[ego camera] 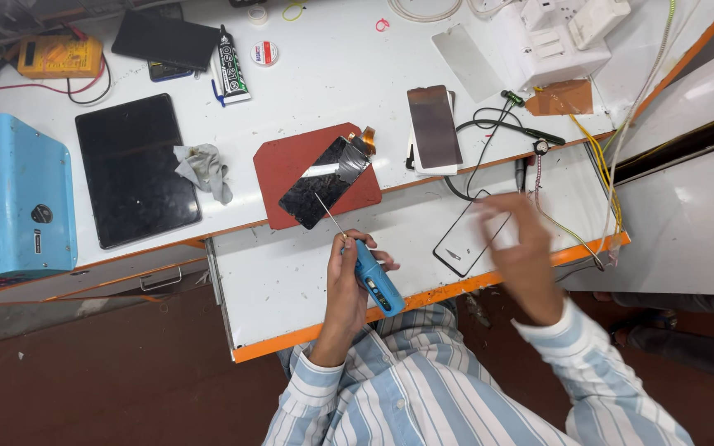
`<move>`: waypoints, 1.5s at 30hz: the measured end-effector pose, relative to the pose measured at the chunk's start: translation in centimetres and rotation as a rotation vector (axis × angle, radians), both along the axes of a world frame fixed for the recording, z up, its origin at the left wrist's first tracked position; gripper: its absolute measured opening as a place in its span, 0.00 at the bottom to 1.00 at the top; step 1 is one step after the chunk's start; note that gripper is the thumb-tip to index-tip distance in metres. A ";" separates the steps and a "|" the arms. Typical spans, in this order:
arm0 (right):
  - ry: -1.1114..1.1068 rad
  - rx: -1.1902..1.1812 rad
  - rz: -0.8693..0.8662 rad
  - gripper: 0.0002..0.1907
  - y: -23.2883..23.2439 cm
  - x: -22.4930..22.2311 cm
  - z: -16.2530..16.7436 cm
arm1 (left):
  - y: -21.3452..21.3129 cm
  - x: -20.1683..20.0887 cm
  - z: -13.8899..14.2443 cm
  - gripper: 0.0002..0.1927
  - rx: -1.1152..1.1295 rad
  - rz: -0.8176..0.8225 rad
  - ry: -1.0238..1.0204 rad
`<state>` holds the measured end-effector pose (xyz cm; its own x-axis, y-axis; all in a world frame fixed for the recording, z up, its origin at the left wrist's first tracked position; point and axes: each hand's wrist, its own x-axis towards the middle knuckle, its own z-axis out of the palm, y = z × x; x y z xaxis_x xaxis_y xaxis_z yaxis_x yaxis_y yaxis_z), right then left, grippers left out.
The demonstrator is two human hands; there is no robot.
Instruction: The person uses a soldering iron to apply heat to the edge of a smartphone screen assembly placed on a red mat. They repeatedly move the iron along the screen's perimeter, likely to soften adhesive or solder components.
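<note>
Your left hand is wrapped shut around the blue electric screwdriver, with its thin bit reaching up and away from your knuckles to the cracked phone screen. That screen lies on the red work mat, just beyond the tip of the bit, with its orange flex ribbon sticking out at the far end.

Your right hand hangs over the pull-out shelf, blurred by motion. It looks partly open with nothing in it, but the blur leaves that uncertain. Just to its left, near the fingertips, lies a thin glass panel with a black border.

You seem to be mid-way through working at the lower edge of the cracked screen with the tool. The next move calls for a steady bit tip and something to hold the screen against sliding on the mat.

Beyond the right hand sit two stacked phones and a looped black cable.
</note>
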<state>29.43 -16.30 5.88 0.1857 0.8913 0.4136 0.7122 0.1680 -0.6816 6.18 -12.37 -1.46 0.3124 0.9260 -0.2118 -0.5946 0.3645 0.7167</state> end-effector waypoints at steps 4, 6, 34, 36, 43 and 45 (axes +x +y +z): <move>-0.782 0.408 -0.520 0.31 1.6 7.3 1.9 | 0.0 0.1 -1.3 0.12 0.067 -0.007 0.037; -0.219 0.117 -0.464 0.22 1.1 9.9 1.0 | -0.1 0.0 -1.8 0.11 0.041 -0.018 0.060; -0.606 0.123 -0.563 0.19 -4.2 8.0 -3.4 | 0.1 -0.4 -2.2 0.08 0.062 -0.058 0.202; -0.664 0.032 -0.556 0.16 -2.8 7.7 -4.2 | 0.1 -0.5 -2.2 0.08 0.057 -0.067 0.217; -0.533 -0.261 -0.574 0.18 2.9 9.1 -5.0 | 0.2 -0.7 -2.4 0.08 0.067 -0.065 0.233; -0.584 -0.200 -0.550 0.17 3.3 9.3 -4.6 | 0.3 -0.7 -2.4 0.08 0.048 -0.062 0.255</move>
